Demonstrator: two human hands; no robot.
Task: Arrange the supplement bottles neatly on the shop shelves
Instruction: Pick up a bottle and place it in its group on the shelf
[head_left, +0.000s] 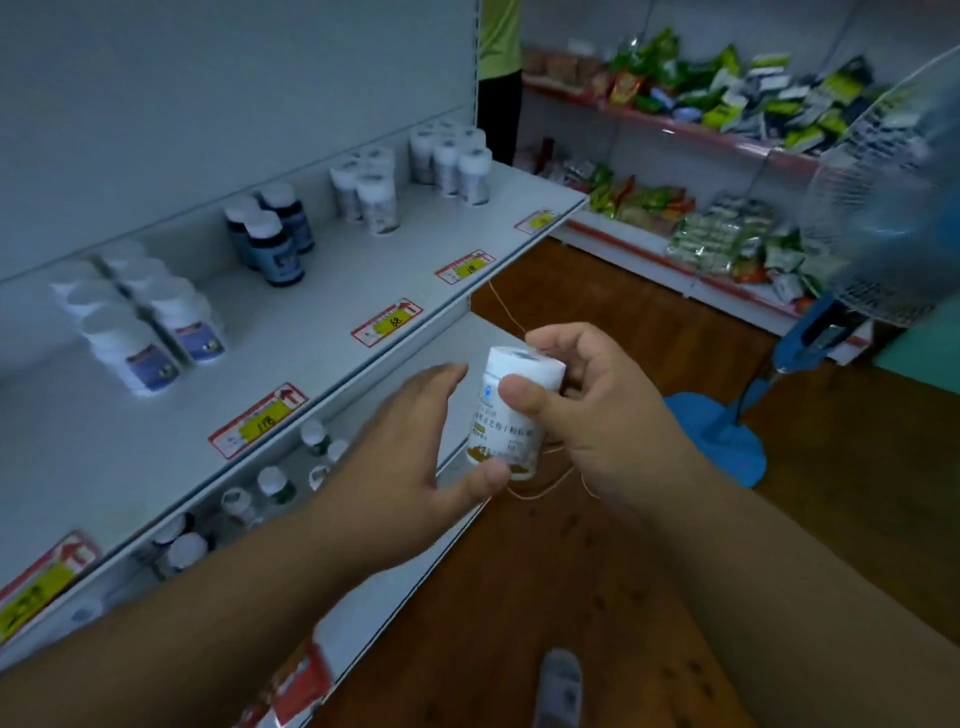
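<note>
Right hand (587, 410) pinches the white bottle (511, 410) round its cap end, thumb in front; left hand (410, 441) sits loose just beside it, thumb under the base. I'd turn the label outward, then slot it into the shelf (332, 322) up-left of the grip, beside matching ones

White supplement bottle (511, 410), upright, capped, before the grey shelf (311, 332)

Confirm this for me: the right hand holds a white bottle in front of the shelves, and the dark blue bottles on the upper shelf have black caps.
One detail is wrong: the dark blue bottles on the upper shelf have white caps, not black ones, as the head view shows. The rest stands: the right hand holds a white bottle in front of the shelves.
</note>
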